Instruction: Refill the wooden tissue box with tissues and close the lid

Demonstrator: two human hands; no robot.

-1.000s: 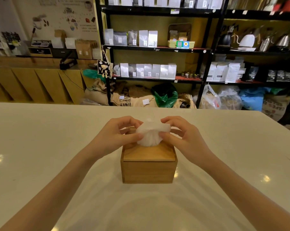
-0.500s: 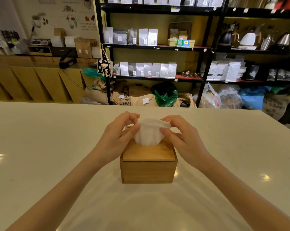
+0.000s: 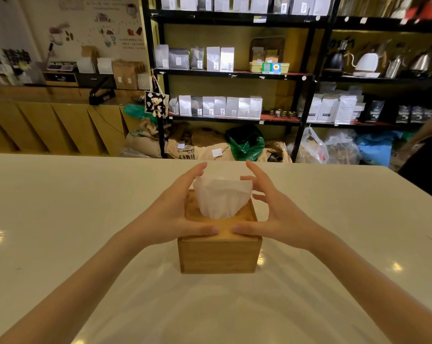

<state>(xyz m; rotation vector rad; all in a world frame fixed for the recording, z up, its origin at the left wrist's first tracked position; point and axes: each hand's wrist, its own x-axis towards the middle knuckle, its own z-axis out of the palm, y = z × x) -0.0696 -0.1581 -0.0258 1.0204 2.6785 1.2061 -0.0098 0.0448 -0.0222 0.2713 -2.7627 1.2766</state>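
A square wooden tissue box (image 3: 219,256) stands in the middle of the white table (image 3: 61,219). Its wooden lid (image 3: 224,225) lies flat on top. A white tissue (image 3: 221,196) sticks up fanned out through the lid's hole. My left hand (image 3: 177,209) is beside the box's left side, fingers spread and apart from the tissue, thumb resting on the lid's front edge. My right hand (image 3: 272,209) mirrors it on the right, fingers spread, thumb on the lid's front edge. Neither hand grips anything.
Behind the table's far edge stand black shelves (image 3: 234,73) with white and grey bags and kettles. Sacks and plastic bags (image 3: 244,142) lie on the floor below. A wooden counter (image 3: 48,125) runs at the back left.
Both hands have let go of the tissue and opened, fingers spreading to either side. Their thumbs have come down onto the lid's front edge. The tissue now stands wider and fanned.
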